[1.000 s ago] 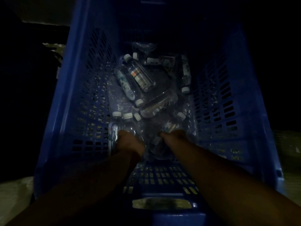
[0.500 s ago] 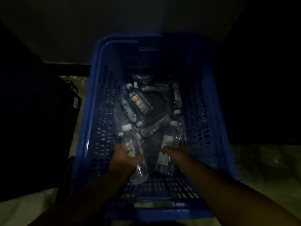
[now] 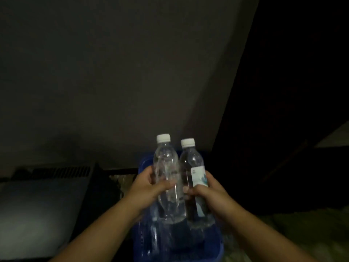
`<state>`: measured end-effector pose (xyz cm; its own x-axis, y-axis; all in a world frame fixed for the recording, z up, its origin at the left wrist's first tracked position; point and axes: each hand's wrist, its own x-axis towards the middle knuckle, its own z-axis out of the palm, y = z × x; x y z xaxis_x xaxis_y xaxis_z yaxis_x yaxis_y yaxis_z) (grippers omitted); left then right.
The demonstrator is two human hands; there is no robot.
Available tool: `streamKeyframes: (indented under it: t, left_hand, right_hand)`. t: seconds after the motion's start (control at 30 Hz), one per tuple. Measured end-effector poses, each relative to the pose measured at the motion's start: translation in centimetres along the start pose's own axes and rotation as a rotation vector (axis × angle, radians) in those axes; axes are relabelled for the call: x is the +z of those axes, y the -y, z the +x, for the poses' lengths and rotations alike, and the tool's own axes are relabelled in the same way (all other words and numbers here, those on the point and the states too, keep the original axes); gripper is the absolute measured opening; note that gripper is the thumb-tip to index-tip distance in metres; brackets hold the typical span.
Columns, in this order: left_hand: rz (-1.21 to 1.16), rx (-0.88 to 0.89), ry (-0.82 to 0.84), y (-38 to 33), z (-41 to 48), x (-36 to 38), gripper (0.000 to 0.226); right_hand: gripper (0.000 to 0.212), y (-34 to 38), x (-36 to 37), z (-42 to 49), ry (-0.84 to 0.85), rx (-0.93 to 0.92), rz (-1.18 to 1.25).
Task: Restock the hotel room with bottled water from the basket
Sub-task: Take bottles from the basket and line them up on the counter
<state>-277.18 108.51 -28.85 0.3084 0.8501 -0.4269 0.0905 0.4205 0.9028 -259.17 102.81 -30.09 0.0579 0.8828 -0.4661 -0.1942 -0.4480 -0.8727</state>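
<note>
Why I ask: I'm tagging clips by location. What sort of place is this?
Likely a dim indoor room, perhaps a hotel's: a plain grey wall, a blue plastic basket below, and two clear white-capped plastic water bottles held up.

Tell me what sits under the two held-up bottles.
The blue basket lies below, its rim showing around the left-hand bottle and right-hand bottle. Its contents are hidden by the bottles and darkness.

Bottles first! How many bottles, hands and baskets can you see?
Bottles: 2 (left bottle, right bottle)
Hands: 2 (left hand, right hand)
Baskets: 1 (blue basket)
Total: 5
</note>
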Motion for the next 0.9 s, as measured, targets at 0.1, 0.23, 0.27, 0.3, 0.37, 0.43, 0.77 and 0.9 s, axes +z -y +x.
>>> streamKeyframes:
  t: [0.1, 0.23, 0.27, 0.3, 0.37, 0.43, 0.77, 0.9]
  left_hand:
    - [-0.164, -0.023, 0.143, -7.6, -5.1, 2.8, 0.052]
    - [-0.178, 0.094, 0.321, -14.8, -10.2, 7.1, 0.042]
    - [-0.190, 0.125, 0.396, -16.2, -11.1, 8.4, 0.030]
    - [-0.201, 0.124, 0.525, -18.1, -12.1, 10.1, 0.031]
    - [-0.261, 0.188, 0.663, -21.9, -13.7, 14.6, 0.063]
    - [-0.241, 0.415, 0.649, -24.8, -15.2, 18.9, 0.077]
    - [0.005, 0.660, 0.216, -33.7, -16.2, 40.3, 0.061]
    - [0.141, 0.643, 0.283, -36.2, -15.3, 46.3, 0.069]
  right_hand:
    - [0.053, 7.8, 0.6, -6.9, 0.047, -0.056, 0.063]
    - [0.061, 16.0, -0.7, -15.4, 0.068, -0.247, 0.044]
    - [0.058, 17.7, -1.5, -17.3, 0.061, -0.302, 0.042]
    - [0.055, 19.3, -2.4, -19.2, 0.050, -0.358, 0.039]
    - [0.054, 22.1, -4.7, -22.7, 0.044, -0.468, 0.026]
    - [0.050, 24.5, -7.5, -26.1, 0.054, -0.556, 0.007]
    - [0.036, 35.1, -25.1, -32.8, -0.200, -0.793, -0.182]
    - [0.038, 37.4, -30.4, -32.1, -0.244, -0.825, -0.215]
